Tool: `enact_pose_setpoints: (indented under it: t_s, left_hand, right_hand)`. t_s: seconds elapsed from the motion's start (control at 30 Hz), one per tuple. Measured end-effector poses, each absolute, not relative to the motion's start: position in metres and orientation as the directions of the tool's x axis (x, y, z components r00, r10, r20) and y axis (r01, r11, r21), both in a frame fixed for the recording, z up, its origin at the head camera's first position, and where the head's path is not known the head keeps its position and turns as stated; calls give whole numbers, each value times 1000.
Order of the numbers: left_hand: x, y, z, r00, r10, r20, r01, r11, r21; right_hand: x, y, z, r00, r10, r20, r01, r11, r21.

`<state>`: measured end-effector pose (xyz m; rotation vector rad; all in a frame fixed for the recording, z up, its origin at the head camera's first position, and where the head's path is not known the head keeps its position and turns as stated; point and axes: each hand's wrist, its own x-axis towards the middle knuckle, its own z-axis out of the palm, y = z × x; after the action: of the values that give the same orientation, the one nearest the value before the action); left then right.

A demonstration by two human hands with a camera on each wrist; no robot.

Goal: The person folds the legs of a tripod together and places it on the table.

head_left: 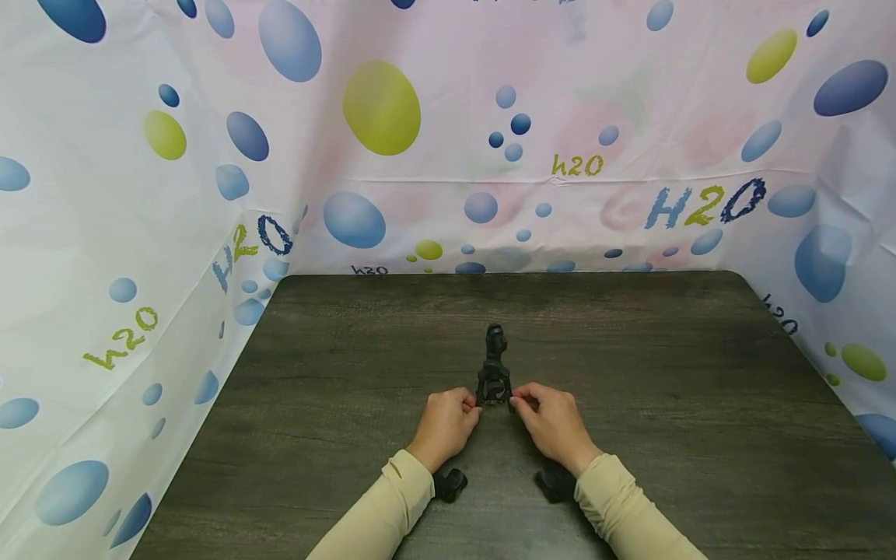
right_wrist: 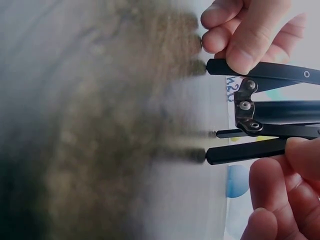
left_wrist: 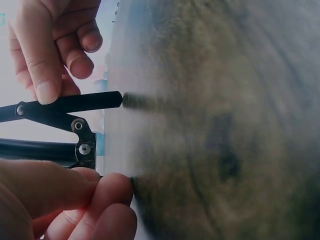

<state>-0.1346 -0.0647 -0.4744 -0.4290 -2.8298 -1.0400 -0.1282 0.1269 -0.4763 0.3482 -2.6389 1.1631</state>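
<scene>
A small black tripod (head_left: pixel 495 369) stands on the table in front of me, its legs partly spread. My left hand (head_left: pixel 448 424) pinches one leg between thumb and fingers. On the other side, my right hand (head_left: pixel 553 420) pinches another leg (right_wrist: pixel 245 151) low down, close above the tabletop. In the right wrist view a thinner-looking third leg (right_wrist: pixel 231 133) shows between the hands. Metal rivets join the leg braces to a hinge bracket (left_wrist: pixel 86 148) around the centre tube (left_wrist: pixel 37 150). In the left wrist view, the left fingers hide most of the leg they hold.
The dark wood-grain table (head_left: pixel 336 350) extends around the tripod on all sides. White sheeting (head_left: pixel 448 155) with blue and green dots and H2O lettering encloses its back and sides. Black wrist-worn devices (head_left: pixel 450 485) sit under both forearms.
</scene>
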Motion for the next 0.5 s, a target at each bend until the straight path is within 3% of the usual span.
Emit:
enact_pose_setpoints:
  t_s: [0.5]
  left_hand:
    - [-134, -64, -474, -960, 220, 176, 281, 731, 621]
  right_hand:
    - [-129, 125, -476, -943, -121, 311, -312, 651, -692]
